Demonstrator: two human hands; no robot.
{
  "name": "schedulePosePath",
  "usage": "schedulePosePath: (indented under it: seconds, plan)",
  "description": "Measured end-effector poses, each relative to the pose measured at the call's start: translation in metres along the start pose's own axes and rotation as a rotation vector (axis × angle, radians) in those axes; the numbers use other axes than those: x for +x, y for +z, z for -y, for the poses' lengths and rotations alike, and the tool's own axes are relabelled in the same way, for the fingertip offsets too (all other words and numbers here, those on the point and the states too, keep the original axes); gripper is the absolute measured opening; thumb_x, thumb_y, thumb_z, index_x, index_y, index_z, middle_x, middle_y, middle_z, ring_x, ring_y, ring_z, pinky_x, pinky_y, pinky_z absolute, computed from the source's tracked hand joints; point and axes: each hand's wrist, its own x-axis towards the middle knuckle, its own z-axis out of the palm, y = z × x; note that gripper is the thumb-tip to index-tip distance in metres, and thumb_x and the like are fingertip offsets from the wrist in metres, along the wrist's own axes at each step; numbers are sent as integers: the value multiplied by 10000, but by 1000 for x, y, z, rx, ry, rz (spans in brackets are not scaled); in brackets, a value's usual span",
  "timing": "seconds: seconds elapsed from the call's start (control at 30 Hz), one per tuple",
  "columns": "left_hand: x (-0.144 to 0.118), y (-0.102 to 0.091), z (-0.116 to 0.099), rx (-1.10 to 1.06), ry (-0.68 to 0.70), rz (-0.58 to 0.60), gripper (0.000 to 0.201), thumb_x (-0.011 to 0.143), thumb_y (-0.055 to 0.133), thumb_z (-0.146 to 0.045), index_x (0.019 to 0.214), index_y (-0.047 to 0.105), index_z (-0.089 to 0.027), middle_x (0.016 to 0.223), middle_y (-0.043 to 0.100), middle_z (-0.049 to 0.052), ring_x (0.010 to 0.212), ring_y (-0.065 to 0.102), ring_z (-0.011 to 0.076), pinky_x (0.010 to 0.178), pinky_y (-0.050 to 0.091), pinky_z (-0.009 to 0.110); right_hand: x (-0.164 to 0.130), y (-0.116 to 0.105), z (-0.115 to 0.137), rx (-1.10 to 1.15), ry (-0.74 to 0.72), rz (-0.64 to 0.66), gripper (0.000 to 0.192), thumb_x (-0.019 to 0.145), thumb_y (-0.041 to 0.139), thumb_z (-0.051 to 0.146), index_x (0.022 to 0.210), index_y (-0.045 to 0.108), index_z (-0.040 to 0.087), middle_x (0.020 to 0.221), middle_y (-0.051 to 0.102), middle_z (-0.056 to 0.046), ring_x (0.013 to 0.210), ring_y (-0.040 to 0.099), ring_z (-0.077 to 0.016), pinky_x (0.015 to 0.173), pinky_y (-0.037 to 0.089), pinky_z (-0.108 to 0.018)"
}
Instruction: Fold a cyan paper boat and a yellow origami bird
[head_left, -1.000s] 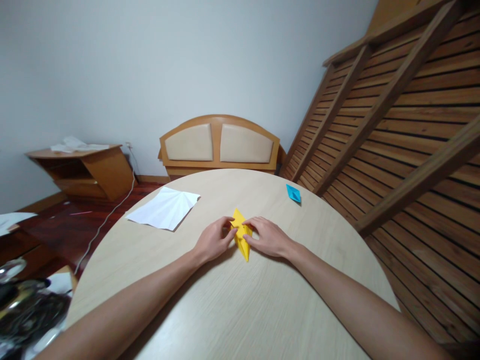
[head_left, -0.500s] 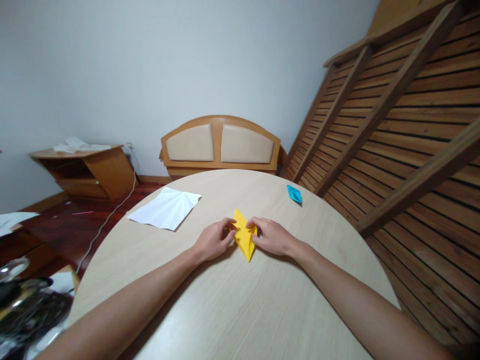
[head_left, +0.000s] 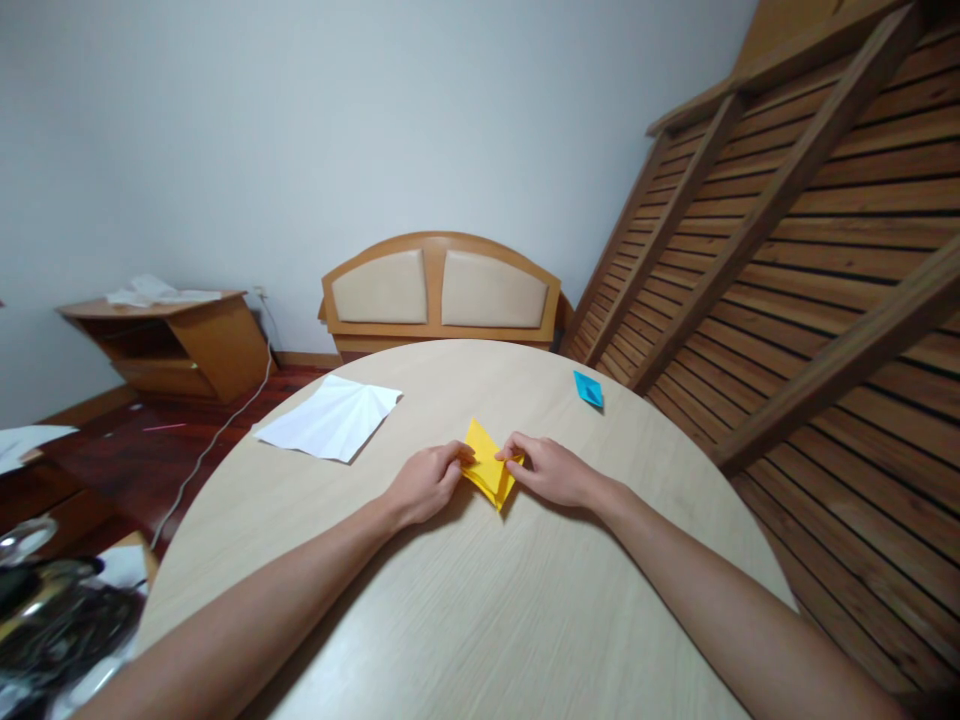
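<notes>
both hands on the yellow folded paper (head_left: 489,468) near the middle of the round table (head_left: 480,620). left hand (head_left: 424,483) pinches the paper's left corner, fingers curled together, thumb on top. right hand (head_left: 551,470) pinches the right corner between thumb and forefinger, other fingers tucked. compared with a second ago the paper looks wider and shorter: it was a narrow upright diamond with a long lower point, now the sides are pulled apart and it reads as a squat kite, lifted a bit off the surface at the edges. hands have drifted slightly apart with it. judged from that, a flap or layer is being opened out sideways, fold work mid-step. white creased sheet (head_left: 330,418) lies well apart to the left, small blue folded piece (head_left: 589,388) far side right, both untouched
</notes>
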Motion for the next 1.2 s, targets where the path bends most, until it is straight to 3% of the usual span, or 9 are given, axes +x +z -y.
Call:
schedulePosePath:
  seconds: [0.2, 0.63, 0.8, 1.2]
  plan:
    - [-1, -2, -7, 57, -21, -11, 320, 972, 393, -365, 1071, 650, -200, 996, 733, 80, 874, 682, 225, 787, 498, 332, 0, -1, 1, -1, 68, -12, 98, 937, 493, 266, 965, 558, 199, 902, 695, -49, 750, 609, -169, 661, 399, -255]
    - [-1, 3, -4, 112, -13, -73, 213, 892, 535, -345, 1016, 632, -202, 955, 738, 60, 741, 674, 200, 682, 478, 302, 2, 2, -5, -32, 93, -64, 94, 952, 453, 262, 997, 514, 207, 813, 652, -18, 685, 564, -159, 629, 349, -254]
    - [0, 4, -4, 154, -32, -98, 170, 900, 509, -316, 966, 618, -204, 920, 729, 59, 766, 666, 205, 680, 458, 298, 2, 2, -5, -12, 90, -72, 101, 963, 432, 270, 1004, 503, 210, 791, 652, -15, 676, 570, -165, 632, 362, -258]
    - [3, 8, -1, 90, -126, -219, 90, 885, 532, -277, 917, 582, -209, 825, 708, 36, 706, 645, 183, 622, 434, 276, 3, 5, 2, -78, 86, -77, 153, 939, 523, 296, 1045, 583, 203, 941, 713, -66, 797, 648, -188, 670, 387, -254]
